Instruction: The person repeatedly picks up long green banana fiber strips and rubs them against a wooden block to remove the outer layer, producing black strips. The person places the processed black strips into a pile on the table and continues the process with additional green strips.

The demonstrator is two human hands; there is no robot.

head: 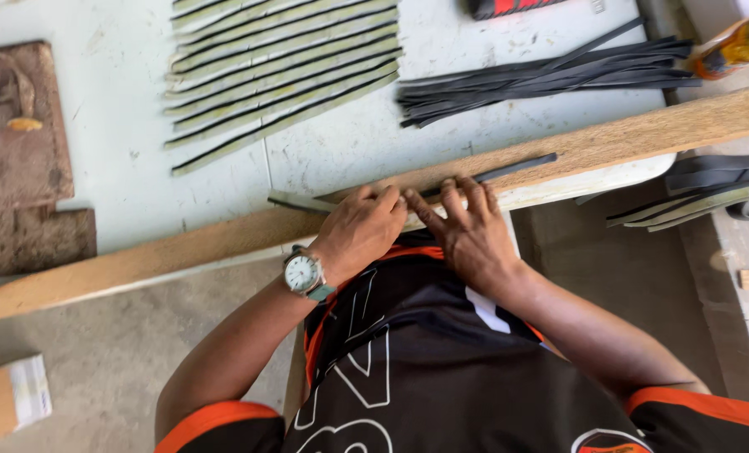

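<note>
Both hands sit side by side at the near edge of the white table (122, 168), pressing a thin dark rubber strip (508, 170) flat onto a long wooden plank (643, 132) that runs slantwise across the table edge. The left hand (359, 228), a silver wristwatch (302, 273) on its wrist, has its fingers curled close together with the tips down on the strip. The right hand (468, 226) lies just beside it, fingers slightly fanned, their tips also on the strip; neither hand grips it, they only pin it down. The strip runs on along the plank to the right of the hands.

Farther back on the table lie a row of pale green strips with black edges (282, 67) and a loose bundle of black strips (550, 75). A rusty metal plate (18, 151) sits at the left, and a small cardboard box (9, 398) lies on the floor.
</note>
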